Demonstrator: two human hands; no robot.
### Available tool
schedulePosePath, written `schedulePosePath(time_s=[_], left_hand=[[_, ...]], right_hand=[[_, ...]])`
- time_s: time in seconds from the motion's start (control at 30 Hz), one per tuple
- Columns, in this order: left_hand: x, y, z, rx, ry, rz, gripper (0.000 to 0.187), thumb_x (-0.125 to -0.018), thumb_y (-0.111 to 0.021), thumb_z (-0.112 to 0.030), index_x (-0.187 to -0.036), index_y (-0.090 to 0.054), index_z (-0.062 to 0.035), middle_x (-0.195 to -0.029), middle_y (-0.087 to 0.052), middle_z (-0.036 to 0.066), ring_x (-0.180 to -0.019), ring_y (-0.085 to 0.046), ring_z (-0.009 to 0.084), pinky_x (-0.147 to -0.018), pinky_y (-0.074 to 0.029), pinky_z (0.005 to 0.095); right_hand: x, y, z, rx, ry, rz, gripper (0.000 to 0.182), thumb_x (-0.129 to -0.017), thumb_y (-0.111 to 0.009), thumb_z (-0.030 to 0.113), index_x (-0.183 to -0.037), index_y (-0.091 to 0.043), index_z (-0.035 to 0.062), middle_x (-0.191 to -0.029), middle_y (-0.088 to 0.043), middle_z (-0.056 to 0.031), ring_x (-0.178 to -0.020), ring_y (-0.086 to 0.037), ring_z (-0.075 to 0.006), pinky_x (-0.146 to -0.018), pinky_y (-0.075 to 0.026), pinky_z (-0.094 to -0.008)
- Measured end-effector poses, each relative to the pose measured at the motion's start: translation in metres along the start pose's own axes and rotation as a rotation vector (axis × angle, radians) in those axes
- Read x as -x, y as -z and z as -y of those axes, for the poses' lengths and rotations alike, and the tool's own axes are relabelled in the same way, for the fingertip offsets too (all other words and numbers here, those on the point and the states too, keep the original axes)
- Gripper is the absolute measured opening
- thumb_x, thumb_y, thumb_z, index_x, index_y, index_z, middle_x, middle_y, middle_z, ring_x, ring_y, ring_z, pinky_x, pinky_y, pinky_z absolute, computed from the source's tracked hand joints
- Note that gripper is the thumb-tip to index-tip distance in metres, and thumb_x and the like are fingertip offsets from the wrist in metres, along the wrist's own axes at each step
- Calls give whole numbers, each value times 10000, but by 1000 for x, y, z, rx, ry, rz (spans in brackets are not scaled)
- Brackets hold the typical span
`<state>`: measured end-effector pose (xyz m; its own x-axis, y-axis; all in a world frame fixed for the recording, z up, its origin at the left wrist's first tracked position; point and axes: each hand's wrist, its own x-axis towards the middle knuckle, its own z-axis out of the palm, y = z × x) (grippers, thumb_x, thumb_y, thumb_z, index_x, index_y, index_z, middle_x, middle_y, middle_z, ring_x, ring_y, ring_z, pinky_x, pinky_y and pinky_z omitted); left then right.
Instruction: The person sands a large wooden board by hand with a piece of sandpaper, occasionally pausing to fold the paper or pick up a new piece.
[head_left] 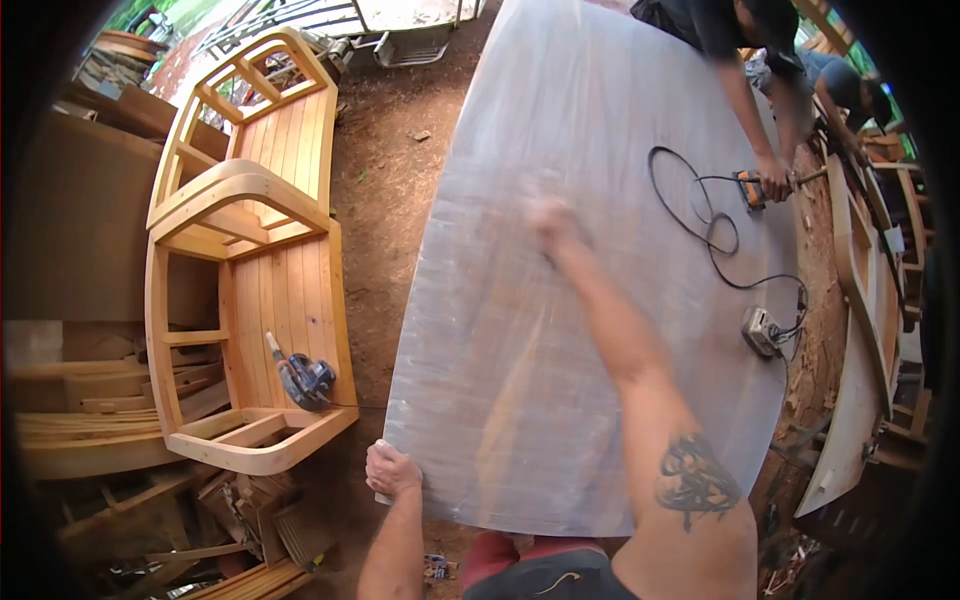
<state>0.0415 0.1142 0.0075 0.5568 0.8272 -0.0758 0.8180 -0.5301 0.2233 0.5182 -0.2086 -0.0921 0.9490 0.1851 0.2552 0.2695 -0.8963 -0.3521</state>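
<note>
A large pale wooden panel [620,130], dusty white, lies flat in front of me. My left hand [390,468] grips its near left corner. My right hand [553,222] is stretched out over the middle of the panel and is blurred; it presses on the surface, and whether it holds something I cannot tell. A tattooed forearm leads to it.
Another person [745,60] at the far right holds an orange power tool [750,188] on the panel, its black cord [700,220] running to a socket block [762,330]. A wooden bench frame [250,260] lies at left with a blue power tool [305,378] on it. Timber scraps lie lower left.
</note>
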Motion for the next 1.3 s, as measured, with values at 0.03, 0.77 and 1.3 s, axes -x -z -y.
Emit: schedulePosePath(time_s=[0.03, 0.77, 1.3], left_hand=[[-1, -1, 1, 1, 1, 0, 436, -1065, -416, -388, -950, -648, -37, -981, -710, 195, -969, -643, 455, -830, -441, 595], [1, -1, 1, 31, -6, -25, 439, -1069, -416, -387, -938, -624, -23, -959, -697, 207, -968, -639, 455, -836, -437, 580], [-1, -3, 6, -5, -18, -32, 480, -1092, -387, -402, -920, -612, -15, -947, -690, 229, -934, -642, 473, -785, -446, 600]], right_hand=[[34, 13, -67, 94, -113, -19, 586, -1029, -557, 303, -1561, -473, 72, -1576, -489, -221, -1384, -514, -430, -1149, -436, -500], [10, 55, -80, 168, -125, -164, 459, -1041, -508, 268, -1458, -554, 83, -1373, -627, -273, -1201, -642, -424, -990, -531, -533], [-104, 14, 181, 53, 205, 177, 478, -1025, -493, 362, -1374, -607, 55, -1263, -648, -233, -1162, -611, -415, -937, -491, -543]])
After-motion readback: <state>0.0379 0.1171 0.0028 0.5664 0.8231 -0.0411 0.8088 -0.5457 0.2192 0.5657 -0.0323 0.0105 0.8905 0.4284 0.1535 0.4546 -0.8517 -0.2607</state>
